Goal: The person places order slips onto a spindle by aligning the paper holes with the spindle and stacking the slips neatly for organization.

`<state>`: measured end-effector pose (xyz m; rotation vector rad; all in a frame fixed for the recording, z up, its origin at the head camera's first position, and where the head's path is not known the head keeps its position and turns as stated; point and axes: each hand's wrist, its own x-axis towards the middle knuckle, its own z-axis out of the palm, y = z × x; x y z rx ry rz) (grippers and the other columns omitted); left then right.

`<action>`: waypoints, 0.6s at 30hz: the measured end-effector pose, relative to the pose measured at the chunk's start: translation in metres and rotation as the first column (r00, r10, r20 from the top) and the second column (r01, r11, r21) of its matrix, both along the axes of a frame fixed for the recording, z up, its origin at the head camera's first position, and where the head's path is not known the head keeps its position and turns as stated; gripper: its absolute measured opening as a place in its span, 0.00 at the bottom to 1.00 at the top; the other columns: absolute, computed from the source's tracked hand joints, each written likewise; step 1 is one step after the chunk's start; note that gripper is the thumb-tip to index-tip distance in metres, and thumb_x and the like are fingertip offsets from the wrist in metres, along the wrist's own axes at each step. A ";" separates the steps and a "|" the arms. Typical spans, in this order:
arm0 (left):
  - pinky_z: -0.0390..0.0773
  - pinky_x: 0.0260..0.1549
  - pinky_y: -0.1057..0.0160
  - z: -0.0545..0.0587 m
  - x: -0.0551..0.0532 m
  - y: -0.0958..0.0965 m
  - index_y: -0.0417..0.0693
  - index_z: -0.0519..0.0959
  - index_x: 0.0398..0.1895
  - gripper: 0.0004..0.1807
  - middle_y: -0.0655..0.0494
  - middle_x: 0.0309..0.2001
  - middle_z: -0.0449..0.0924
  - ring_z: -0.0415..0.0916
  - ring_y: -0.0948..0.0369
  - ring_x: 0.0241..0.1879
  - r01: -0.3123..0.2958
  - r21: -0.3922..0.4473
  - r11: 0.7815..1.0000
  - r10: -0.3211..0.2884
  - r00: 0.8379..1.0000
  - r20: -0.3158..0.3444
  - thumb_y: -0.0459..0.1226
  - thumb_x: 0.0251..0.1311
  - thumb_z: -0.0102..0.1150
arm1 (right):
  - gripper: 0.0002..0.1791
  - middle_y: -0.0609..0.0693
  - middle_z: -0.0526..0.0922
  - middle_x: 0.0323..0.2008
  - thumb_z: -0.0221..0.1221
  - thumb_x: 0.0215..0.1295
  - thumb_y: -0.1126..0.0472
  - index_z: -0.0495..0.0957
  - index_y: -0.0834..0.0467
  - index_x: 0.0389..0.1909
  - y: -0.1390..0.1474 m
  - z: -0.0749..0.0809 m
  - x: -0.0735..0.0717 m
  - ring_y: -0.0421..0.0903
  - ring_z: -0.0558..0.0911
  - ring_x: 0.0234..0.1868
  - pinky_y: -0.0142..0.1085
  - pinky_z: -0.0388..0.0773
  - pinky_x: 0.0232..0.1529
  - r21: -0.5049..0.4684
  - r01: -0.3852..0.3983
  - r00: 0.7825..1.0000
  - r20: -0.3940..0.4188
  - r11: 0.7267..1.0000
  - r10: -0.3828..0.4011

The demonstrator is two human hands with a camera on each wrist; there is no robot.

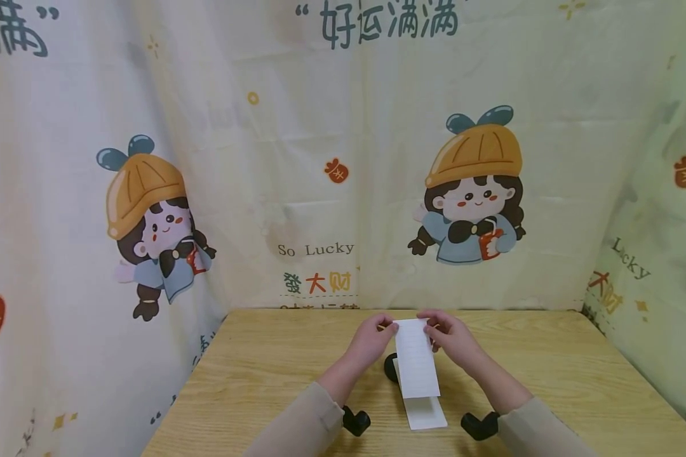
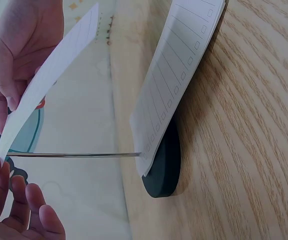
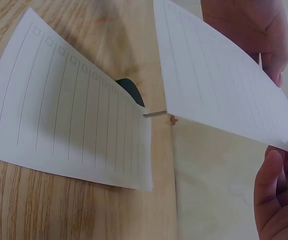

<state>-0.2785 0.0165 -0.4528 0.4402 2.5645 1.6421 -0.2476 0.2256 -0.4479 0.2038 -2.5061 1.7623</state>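
My left hand pinches the upper left corner of a white lined sheet of paper between thumb and fingers. On the opposite edge, my right hand pinches the same sheet. The sheet slants and bows slightly. Below it, more lined paper with small checkboxes sits tilted on a paper spike's round black base. A thin metal rod rises from that paper toward the held sheet. Whether its tip passes through the held sheet, I cannot tell.
Everything stands on a wood-grain table. A printed curtain with cartoon figures hangs behind the table's back edge and along both sides. Black pieces show at both wrists beside the sleeves.
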 end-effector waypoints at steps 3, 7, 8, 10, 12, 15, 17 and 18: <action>0.75 0.36 0.59 -0.001 0.000 0.000 0.56 0.80 0.38 0.08 0.62 0.38 0.78 0.74 0.61 0.39 -0.003 -0.005 1.000 0.003 1.000 -0.012 0.47 0.68 0.59 | 0.18 0.56 0.75 0.41 0.56 0.72 0.64 0.74 0.60 0.61 0.000 -0.002 0.000 0.51 0.75 0.34 0.40 0.79 0.33 0.005 -0.002 1.000 0.000 1.000 0.002; 0.75 0.36 0.58 -0.001 0.000 -0.001 0.56 0.79 0.37 0.07 0.62 0.39 0.78 0.74 0.60 0.41 0.006 -0.011 1.000 -0.006 1.000 -0.030 0.47 0.68 0.59 | 0.18 0.57 0.74 0.42 0.55 0.73 0.66 0.74 0.61 0.61 -0.001 -0.002 0.000 0.52 0.75 0.35 0.42 0.79 0.33 0.006 0.002 1.000 0.001 1.000 -0.002; 0.75 0.36 0.58 -0.001 0.000 -0.001 0.56 0.79 0.37 0.07 0.62 0.39 0.78 0.74 0.60 0.41 0.008 -0.013 1.000 -0.009 0.999 -0.032 0.47 0.68 0.59 | 0.18 0.57 0.75 0.42 0.55 0.73 0.66 0.74 0.61 0.61 -0.001 -0.004 0.000 0.52 0.75 0.35 0.42 0.79 0.33 0.006 -0.001 1.000 -0.002 1.000 0.001; 0.75 0.36 0.58 -0.001 0.001 -0.001 0.56 0.79 0.37 0.07 0.62 0.40 0.79 0.75 0.60 0.41 0.012 -0.018 1.000 -0.013 0.999 -0.039 0.46 0.68 0.59 | 0.18 0.57 0.75 0.42 0.55 0.73 0.66 0.74 0.61 0.61 -0.001 -0.005 0.000 0.52 0.75 0.35 0.42 0.79 0.33 0.008 0.001 1.000 -0.004 1.000 -0.001; 0.75 0.36 0.58 0.000 0.002 -0.001 0.56 0.79 0.37 0.06 0.63 0.40 0.79 0.74 0.60 0.41 0.014 -0.023 1.000 -0.014 0.999 -0.039 0.46 0.68 0.59 | 0.18 0.57 0.75 0.42 0.55 0.73 0.66 0.74 0.61 0.61 0.000 -0.009 -0.002 0.52 0.75 0.35 0.41 0.79 0.33 0.013 0.001 1.000 -0.007 1.000 -0.001; 0.75 0.36 0.58 0.000 0.002 -0.002 0.56 0.79 0.37 0.06 0.62 0.40 0.78 0.74 0.60 0.41 0.015 -0.028 0.999 -0.016 0.999 -0.035 0.45 0.69 0.59 | 0.17 0.56 0.75 0.41 0.55 0.73 0.66 0.75 0.61 0.61 0.000 -0.011 -0.003 0.51 0.76 0.34 0.42 0.80 0.34 0.018 0.003 1.000 -0.003 1.000 -0.003; 0.74 0.35 0.58 0.000 0.001 -0.002 0.56 0.78 0.37 0.05 0.62 0.39 0.78 0.74 0.60 0.41 0.013 -0.027 1.000 -0.014 0.999 -0.031 0.45 0.69 0.58 | 0.17 0.56 0.76 0.41 0.55 0.73 0.66 0.75 0.60 0.60 -0.001 -0.011 -0.004 0.51 0.76 0.34 0.43 0.80 0.35 0.017 0.007 1.000 0.004 1.000 -0.007; 0.74 0.35 0.58 0.000 0.001 -0.002 0.56 0.78 0.37 0.05 0.62 0.39 0.78 0.74 0.60 0.40 0.012 -0.027 1.000 -0.013 0.999 -0.032 0.45 0.69 0.59 | 0.17 0.57 0.76 0.41 0.55 0.73 0.65 0.75 0.60 0.60 -0.001 -0.011 -0.004 0.52 0.76 0.35 0.43 0.80 0.36 0.020 0.003 1.000 0.003 1.000 -0.003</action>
